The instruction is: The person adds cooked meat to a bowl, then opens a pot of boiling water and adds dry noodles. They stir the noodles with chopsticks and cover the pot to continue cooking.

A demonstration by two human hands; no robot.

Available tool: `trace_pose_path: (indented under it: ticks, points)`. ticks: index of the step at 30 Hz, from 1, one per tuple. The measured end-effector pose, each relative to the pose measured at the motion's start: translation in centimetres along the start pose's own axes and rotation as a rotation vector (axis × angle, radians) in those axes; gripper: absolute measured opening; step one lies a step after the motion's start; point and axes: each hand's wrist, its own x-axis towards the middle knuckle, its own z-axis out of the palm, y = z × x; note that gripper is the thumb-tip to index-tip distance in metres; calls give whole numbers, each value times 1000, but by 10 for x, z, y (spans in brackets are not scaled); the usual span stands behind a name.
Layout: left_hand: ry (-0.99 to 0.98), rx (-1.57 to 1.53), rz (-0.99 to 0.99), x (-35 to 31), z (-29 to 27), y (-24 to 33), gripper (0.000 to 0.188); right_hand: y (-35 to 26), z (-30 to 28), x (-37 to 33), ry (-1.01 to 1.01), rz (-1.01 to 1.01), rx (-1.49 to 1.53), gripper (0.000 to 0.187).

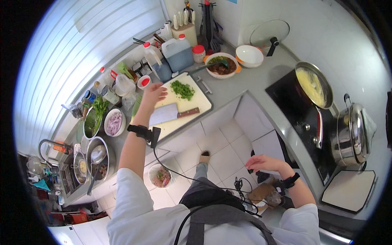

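Wooden-handled steel cleaver [169, 113] could be knocked off near edge of white rectangular board [198, 100] if brushed by open left hand [154, 94]; right hand [265, 163] also open.

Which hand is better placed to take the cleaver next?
Likely the left hand: it looks empty and is by the cutting board, close to the cleaver. The right hand is farther off.

The shirt [132, 200] is white, short-sleeved; the apron [220, 215] at six o'clock is dark grey. One black wristband [139, 130] with cable [163, 165] is at nine o'clock, a second wristband [290, 180] at four.
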Motion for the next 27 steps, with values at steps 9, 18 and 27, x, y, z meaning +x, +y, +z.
trace_pose_path:
  ticks: [9,18,27]
  points:
    - [366,-124,180,219,-116,35,45,-112,-60,59,157,18,25,27]
    - [449,-308,-36,364,-147,43,94,-148,-88,108,195,-21,4,25]
    - [321,-408,88,407,-162,20,22,-164,-99,123,210,44,80,24]
